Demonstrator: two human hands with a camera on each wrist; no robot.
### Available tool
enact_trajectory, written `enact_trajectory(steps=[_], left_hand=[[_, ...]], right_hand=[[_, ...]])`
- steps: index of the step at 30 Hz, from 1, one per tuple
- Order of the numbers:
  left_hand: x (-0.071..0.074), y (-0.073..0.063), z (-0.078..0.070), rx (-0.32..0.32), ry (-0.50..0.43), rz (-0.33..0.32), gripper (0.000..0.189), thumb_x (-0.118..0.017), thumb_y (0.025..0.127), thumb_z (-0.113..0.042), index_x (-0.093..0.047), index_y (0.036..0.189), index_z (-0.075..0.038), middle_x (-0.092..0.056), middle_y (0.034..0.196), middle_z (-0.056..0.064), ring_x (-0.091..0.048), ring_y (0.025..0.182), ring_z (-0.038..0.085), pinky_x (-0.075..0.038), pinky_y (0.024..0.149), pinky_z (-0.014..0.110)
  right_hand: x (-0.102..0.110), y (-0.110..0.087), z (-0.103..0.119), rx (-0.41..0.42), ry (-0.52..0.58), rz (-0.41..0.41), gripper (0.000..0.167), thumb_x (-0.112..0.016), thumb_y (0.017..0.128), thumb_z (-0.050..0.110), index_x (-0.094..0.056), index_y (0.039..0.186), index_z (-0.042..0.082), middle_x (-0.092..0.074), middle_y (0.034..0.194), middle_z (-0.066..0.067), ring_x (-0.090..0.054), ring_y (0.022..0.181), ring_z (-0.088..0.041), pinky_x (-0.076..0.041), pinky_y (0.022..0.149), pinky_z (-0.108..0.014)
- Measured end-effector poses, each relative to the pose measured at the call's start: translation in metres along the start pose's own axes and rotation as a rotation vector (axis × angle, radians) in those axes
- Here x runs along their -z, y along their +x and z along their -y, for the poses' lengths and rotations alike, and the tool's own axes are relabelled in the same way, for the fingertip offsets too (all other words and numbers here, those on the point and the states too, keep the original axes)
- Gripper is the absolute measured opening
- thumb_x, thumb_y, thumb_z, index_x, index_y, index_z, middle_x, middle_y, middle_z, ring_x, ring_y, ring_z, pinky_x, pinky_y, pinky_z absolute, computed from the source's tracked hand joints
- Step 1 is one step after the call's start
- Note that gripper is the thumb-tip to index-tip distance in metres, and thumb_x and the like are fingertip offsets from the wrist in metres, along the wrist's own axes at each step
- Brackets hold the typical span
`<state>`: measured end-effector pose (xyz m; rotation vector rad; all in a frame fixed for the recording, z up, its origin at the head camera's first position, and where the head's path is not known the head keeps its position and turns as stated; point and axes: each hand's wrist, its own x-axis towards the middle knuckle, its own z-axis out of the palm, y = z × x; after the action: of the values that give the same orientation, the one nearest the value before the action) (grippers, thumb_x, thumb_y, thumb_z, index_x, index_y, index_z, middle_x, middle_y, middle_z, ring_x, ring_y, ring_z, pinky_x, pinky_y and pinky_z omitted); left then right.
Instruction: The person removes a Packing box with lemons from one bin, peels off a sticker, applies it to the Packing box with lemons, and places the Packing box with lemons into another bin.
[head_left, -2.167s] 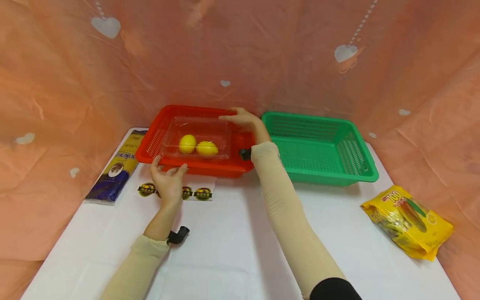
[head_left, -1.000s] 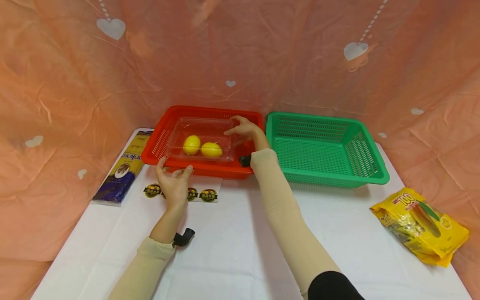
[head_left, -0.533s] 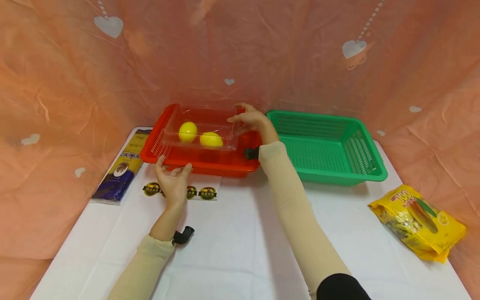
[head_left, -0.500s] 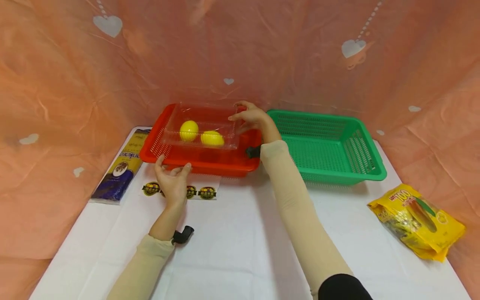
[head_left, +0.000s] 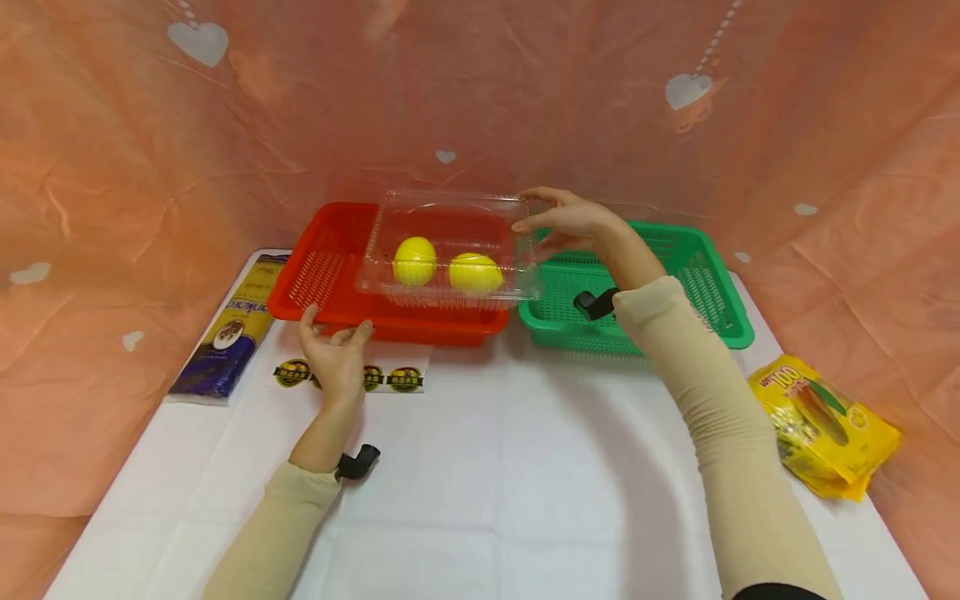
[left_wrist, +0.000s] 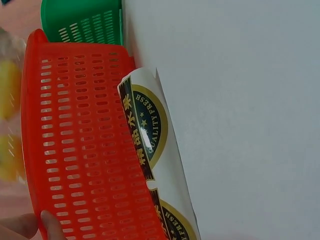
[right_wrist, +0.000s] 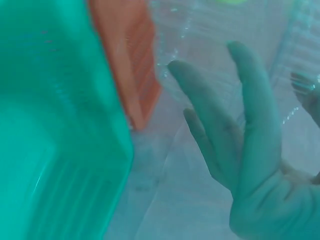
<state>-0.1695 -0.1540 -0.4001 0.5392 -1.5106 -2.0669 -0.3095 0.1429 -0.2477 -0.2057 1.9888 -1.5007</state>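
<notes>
Two grips are in play, well apart: we see the left hand (head_left: 335, 362) pinching the near rim of the red basket (head_left: 408, 328), while the right hand (head_left: 573, 223) holds the clear box (head_left: 448, 227) by its right end, fingers and thumb at its sides. Half a second ago that box sat lower, tilted within the red basket's outline; now it is higher and further right, while the left hand has kept to its place. We judge that the lifting-out is done and the box is in transit, with no setting-down begun. It hangs left of the right hand, up and to the right of the left hand, over the right part of the red basket, its right end overlapping the near edge of the green basket (head_left: 726, 293). Inside lie two yellow fruits (head_left: 415, 261), side by side; we cannot tell whether the box is fastened. Further out on the worktop (head_left: 487, 467), we find a label strip (head_left: 406, 380) in front of the red basket, a blue-and-gold packet (head_left: 228, 333) to its left, and a yellow bag (head_left: 832, 429) at the far right.
</notes>
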Motion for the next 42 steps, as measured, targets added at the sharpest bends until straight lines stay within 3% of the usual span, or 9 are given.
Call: enact_trajectory(steps=[7,13,18,24,27,34,42], left_hand=[[-0.004,0.003,-0.001,-0.008,0.000,-0.006,0.081,-0.071,0.084,0.013,-0.029,0.150,-0.010,-0.024,0.125,0.008,-0.055,0.080,0.014,-0.057,0.078,0.021],[-0.004,0.003,-0.002,-0.021,0.029,-0.012,0.080,-0.071,0.083,0.013,-0.031,0.149,-0.008,-0.025,0.122,0.011,-0.056,0.081,0.013,-0.056,0.075,0.018],[-0.001,0.005,-0.004,-0.029,0.015,-0.009,0.079,-0.071,0.083,0.013,-0.031,0.148,-0.007,-0.024,0.116,0.006,-0.058,0.080,0.013,-0.056,0.075,0.019],[0.002,0.007,-0.006,-0.021,0.007,-0.011,0.080,-0.071,0.084,0.013,-0.030,0.149,-0.008,-0.023,0.113,0.002,-0.057,0.080,0.014,-0.056,0.077,0.019],[0.003,0.007,-0.006,-0.017,0.004,-0.013,0.080,-0.070,0.084,0.013,-0.028,0.150,-0.007,-0.023,0.114,0.002,-0.057,0.079,0.014,-0.056,0.077,0.020],[0.002,0.008,-0.006,-0.033,-0.027,-0.018,0.080,-0.070,0.083,0.015,-0.029,0.149,-0.005,-0.024,0.112,0.002,-0.057,0.076,0.014,-0.057,0.077,0.020],[0.002,0.008,-0.005,-0.036,-0.060,-0.009,0.080,-0.068,0.083,0.017,-0.028,0.148,-0.004,-0.023,0.113,0.004,-0.058,0.075,0.014,-0.057,0.076,0.020]], right_hand=[[0.014,-0.060,-0.017,0.000,0.000,0.053,0.069,-0.055,0.102,0.008,-0.017,0.159,0.017,-0.025,0.157,-0.026,-0.073,0.092,-0.033,-0.059,0.083,-0.040],[0.014,-0.104,-0.046,0.046,-0.034,0.038,0.064,-0.055,0.102,0.008,-0.022,0.157,0.016,-0.036,0.150,-0.030,-0.070,0.100,-0.038,-0.061,0.076,-0.039],[0.005,-0.127,-0.077,0.079,-0.027,0.047,0.065,-0.057,0.101,0.009,-0.023,0.156,0.013,-0.042,0.146,-0.031,-0.070,0.101,-0.038,-0.061,0.074,-0.039],[-0.006,-0.137,-0.113,0.092,0.025,0.076,0.066,-0.059,0.100,0.006,-0.024,0.155,0.009,-0.040,0.144,-0.035,-0.066,0.105,-0.046,-0.060,0.077,-0.049],[-0.010,-0.138,-0.132,0.109,0.022,0.068,0.067,-0.059,0.099,0.005,-0.023,0.155,0.007,-0.038,0.143,-0.037,-0.065,0.106,-0.048,-0.060,0.075,-0.048],[-0.016,-0.134,-0.165,0.118,0.030,0.025,0.069,-0.060,0.097,0.000,-0.023,0.155,0.005,-0.036,0.142,-0.035,-0.069,0.101,-0.038,-0.061,0.072,-0.038],[-0.020,-0.127,-0.181,0.123,0.044,0.005,0.071,-0.059,0.097,-0.001,-0.021,0.156,0.004,-0.036,0.141,-0.036,-0.070,0.095,-0.033,-0.061,0.071,-0.037]])
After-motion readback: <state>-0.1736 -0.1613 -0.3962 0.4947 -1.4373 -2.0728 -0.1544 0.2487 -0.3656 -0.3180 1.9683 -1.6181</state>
